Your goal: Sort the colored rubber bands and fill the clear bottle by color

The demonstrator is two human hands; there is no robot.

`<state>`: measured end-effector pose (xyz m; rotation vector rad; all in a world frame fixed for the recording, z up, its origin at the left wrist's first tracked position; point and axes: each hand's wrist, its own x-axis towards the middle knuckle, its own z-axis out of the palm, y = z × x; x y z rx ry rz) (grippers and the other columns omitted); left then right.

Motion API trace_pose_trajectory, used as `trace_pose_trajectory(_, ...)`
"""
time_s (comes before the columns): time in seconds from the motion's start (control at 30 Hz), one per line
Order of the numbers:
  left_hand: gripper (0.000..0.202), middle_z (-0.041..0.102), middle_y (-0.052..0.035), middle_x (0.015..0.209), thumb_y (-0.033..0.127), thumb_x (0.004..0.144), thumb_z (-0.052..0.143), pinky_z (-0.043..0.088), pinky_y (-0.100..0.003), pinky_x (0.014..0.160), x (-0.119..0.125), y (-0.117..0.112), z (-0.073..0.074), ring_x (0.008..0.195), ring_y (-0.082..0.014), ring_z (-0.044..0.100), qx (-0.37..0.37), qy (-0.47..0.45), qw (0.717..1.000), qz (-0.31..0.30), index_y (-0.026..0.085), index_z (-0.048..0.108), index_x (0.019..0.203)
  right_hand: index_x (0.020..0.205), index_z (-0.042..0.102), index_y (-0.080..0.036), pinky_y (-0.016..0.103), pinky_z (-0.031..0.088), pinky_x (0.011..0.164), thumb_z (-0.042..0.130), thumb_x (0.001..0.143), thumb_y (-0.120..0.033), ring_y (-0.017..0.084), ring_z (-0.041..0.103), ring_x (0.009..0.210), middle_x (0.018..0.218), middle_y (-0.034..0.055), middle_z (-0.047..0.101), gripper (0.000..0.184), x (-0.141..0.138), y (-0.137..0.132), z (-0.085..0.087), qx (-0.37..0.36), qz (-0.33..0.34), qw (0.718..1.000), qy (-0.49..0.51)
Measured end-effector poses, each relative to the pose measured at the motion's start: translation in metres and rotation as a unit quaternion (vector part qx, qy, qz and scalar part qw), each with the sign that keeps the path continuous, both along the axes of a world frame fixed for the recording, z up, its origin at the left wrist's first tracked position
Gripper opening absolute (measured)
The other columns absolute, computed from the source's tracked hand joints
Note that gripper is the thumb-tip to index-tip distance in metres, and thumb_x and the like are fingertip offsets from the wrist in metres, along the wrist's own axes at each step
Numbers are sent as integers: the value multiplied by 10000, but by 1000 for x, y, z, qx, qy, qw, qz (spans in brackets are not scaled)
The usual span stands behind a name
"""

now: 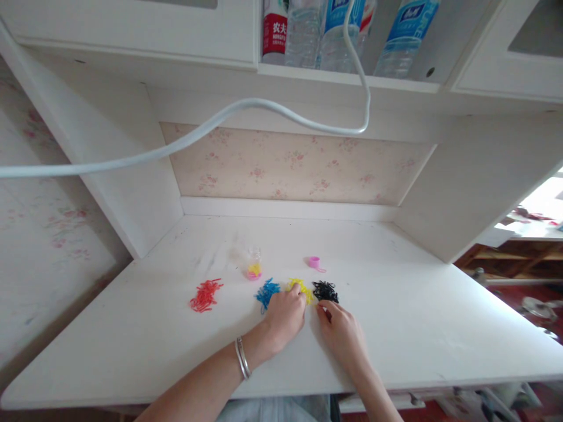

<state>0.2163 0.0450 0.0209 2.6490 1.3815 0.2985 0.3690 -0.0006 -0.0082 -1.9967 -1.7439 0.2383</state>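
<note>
My left hand [287,313] is closed, its curled fingers down at the near side of a pile of yellow rubber bands [303,290]. What those fingers hold is hidden. My right hand [342,329] pinches thumb and index finger together between the yellow pile and a pile of black rubber bands [325,291]; anything in the pinch is too small to make out. Blue rubber bands [266,292] lie just left of my left hand. Further left is a pile of red rubber bands [206,295]. Behind the blue pile stands a small clear bottle [254,257] with yellow bands and pink at its bottom.
A small pink cap [314,262] with a loop lies behind the yellow pile on the white desk [153,346]. A white cable [246,104] hangs across the upper view. Overhead, a shelf [308,73] holds several plastic bottles [303,35]. Side panels [475,176] enclose the desk.
</note>
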Motion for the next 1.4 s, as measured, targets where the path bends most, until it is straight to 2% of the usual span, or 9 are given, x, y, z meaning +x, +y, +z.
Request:
trace_pose_trajectory(0.23,282,557,-123,1060,326,905,396,493,-312,637,5,-2,4,781,-196,627,7,-3,999,34,153,590,1014,943,660,-245,259,432,659,374,882,-378,175,630,752,916,36,695,321,3,1,-5,38,-22,997,64)
trace_pose_trajectory(0.4,248,559,-106,1024,114,863,362,497,-315,604,6,3,-3,745,-191,627,24,14,1000,8,159,582,966,912,663,-195,258,442,613,413,862,-481,166,597,655,786,47,685,383,4,6,0,74,-35,980,183)
trace_pose_trajectory(0.5,258,565,-102,1018,97,850,364,498,-317,587,4,5,-5,734,-197,631,29,14,999,6,164,585,963,903,658,-181,243,433,591,441,854,-489,155,578,635,745,39,665,380,-8,19,21,95,9,968,232)
trace_pose_trajectory(0.6,256,577,-117,1008,123,862,373,496,-314,593,3,4,-6,745,-206,637,30,5,999,23,149,583,1006,891,661,-196,224,412,568,473,852,-457,128,542,583,686,7,636,324,-29,41,52,104,68,960,250)
trace_pose_trajectory(0.7,246,592,-116,1003,151,865,396,491,-315,602,0,2,-6,741,-209,642,19,-11,999,47,153,587,1021,882,671,-207,221,413,606,480,852,-399,118,544,619,739,5,649,273,-53,67,82,115,137,957,230)
trace_pose_trajectory(0.8,228,602,-89,985,208,893,383,479,-307,597,-5,0,-5,734,-198,639,6,-36,998,47,180,596,967,845,690,-210,223,408,641,480,844,-346,114,541,660,762,6,651,250,-75,93,100,126,203,954,183)
trace_pose_trajectory(0.9,260,600,-61,966,258,924,343,461,-282,589,-11,-2,-2,729,-173,631,4,-59,997,48,196,596,927,860,701,-219,228,401,652,504,828,-333,113,538,673,766,1,651,230,-90,115,104,106,238,951,167)
trace_pose_trajectory(1.07,311,594,-33,983,283,947,294,443,-269,586,-22,-4,7,725,-151,618,15,-79,993,81,216,595,917,858,709,-235,237,398,658,538,809,-334,120,544,693,809,4,657,204,-105,137,100,62,243,954,162)
trace_pose_trajectory(1.4,244,605,-4,925,247,926,373,444,-243,712,-38,-2,15,807,-136,597,-4,-209,974,91,232,613,884,832,726,-261,241,396,687,492,849,-328,121,569,741,805,3,639,243,-107,135,110,86,255,955,123)
